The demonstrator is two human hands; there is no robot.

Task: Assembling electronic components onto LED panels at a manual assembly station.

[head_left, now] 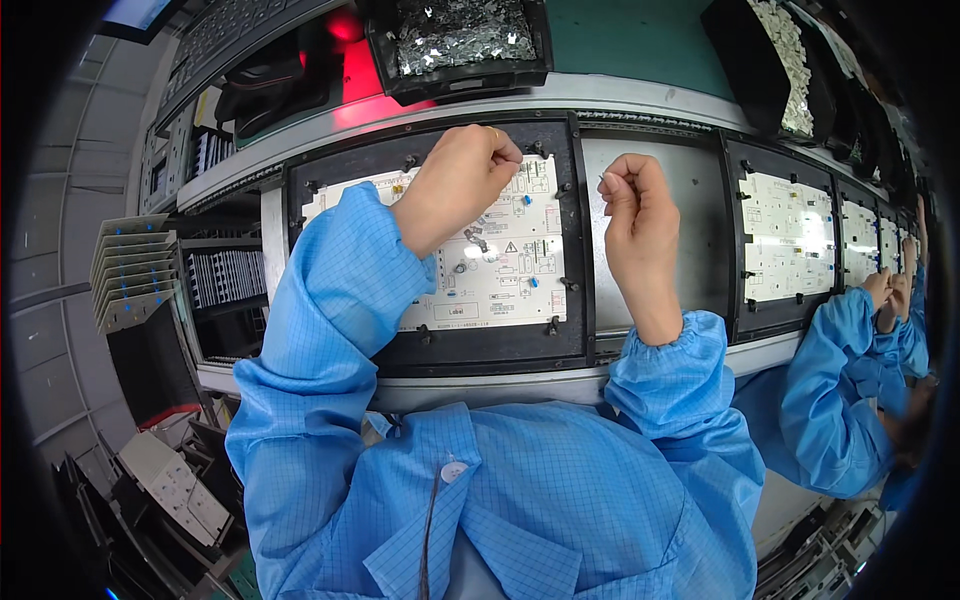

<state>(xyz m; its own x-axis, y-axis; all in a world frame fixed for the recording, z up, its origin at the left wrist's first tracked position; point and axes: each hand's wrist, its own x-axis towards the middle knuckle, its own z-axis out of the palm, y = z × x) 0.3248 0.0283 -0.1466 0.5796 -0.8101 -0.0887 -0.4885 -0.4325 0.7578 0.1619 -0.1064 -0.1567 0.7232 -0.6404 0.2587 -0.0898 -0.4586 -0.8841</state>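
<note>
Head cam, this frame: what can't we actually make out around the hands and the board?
- Left hand: head view, curled fingers hide whatever it pinches.
- Right hand: a thin pin-like piece at the fingertips, too small to identify.
- Circuit board: left part covered by the left sleeve; parts too small to tell.
- Parts bin: cut by the top edge, contents only shiny bits.
- Co-worker's hands: squeezed at the right rim.

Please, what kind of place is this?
Probably an electronics assembly line. A white circuit board sits in a black carrier, black bins of small metal parts stand behind, and a co-worker in a blue coat works alongside.
</note>
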